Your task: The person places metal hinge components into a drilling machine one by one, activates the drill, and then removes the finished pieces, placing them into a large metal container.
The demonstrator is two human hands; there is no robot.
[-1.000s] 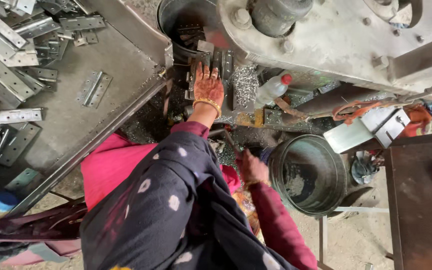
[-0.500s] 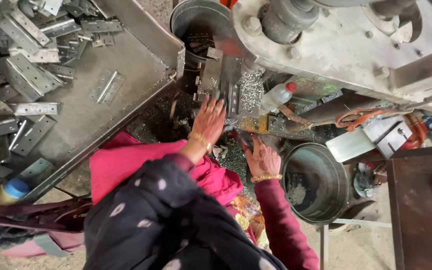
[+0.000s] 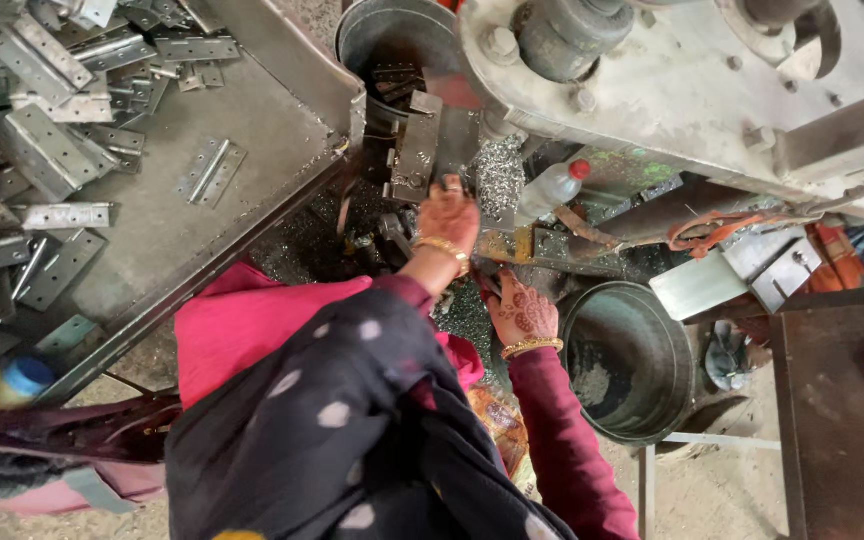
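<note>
Closest to the camera it's mostly dark dotted cloth and a pink garment, with maroon sleeves running out to both hands. The right hand [image 3: 522, 312] sits lower, just left of the round metal tub [image 3: 642, 300]; it has a gold bangle at the wrist and patterned markings on the back, fingers loosely curled and pointing up toward the machine. Can't tell if it's actually gripping anything, the fingertips are lost in the dark clutter.

A bit further out, the left hand [image 3: 449, 215] is reaching up to the metal plate [image 3: 418, 150] clamped in the machine, fingertips touching its lower end. Looks like a narrow pinch on the bottom edge, though whether it's truly holding the plate is hard to say. Also a gold bangle on that wrist.

Just right of that hand there's a heap of shiny metal shavings [image 3: 500, 175], and next to it a clear plastic bottle with a red cap [image 3: 552, 187] lying tilted.

Beyond all that is the big grey machine body [image 3: 672, 90], with a second metal bucket [image 3: 392, 40] behind the plate.

Off to the left, the metal desk [image 3: 142, 210] carries a big scatter of steel hinges [image 3: 52, 150], one lying apart from the pile near the middle.
</note>
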